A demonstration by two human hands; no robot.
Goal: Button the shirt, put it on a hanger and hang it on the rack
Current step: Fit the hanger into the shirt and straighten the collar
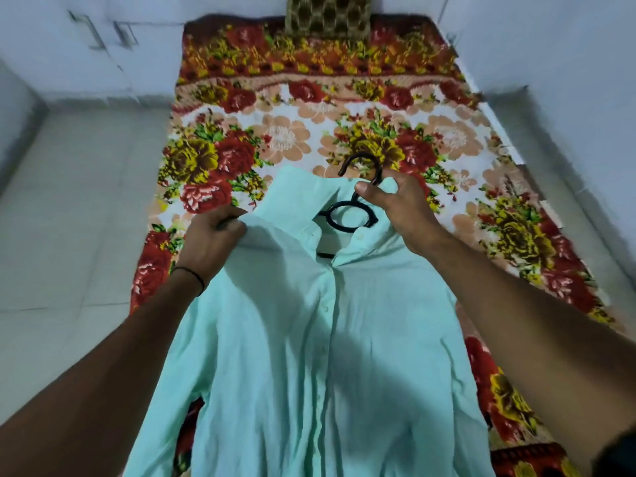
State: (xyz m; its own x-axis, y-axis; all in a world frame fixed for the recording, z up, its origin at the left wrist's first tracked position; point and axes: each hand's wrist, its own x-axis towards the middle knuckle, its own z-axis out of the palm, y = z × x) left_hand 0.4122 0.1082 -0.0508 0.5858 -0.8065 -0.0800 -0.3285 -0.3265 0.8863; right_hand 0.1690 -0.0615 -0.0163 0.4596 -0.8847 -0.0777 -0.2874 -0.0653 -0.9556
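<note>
A mint-green shirt [309, 356] lies front up on a floral blanket, its placket buttoned down the middle and its collar open at the top. A black hanger [347, 220] sits inside the neck opening, with its ring and hook sticking out above the collar. My right hand [395, 208] pinches the hanger's neck just below the hook. My left hand [210, 235] grips the shirt's left shoulder and collar fabric, bunching it up. The hanger's arms are hidden under the cloth.
The floral blanket [344, 108] covers a mattress on a pale tiled floor [79, 201]. A brown patterned cushion [327, 15] stands at the far end against the wall. No rack is in view.
</note>
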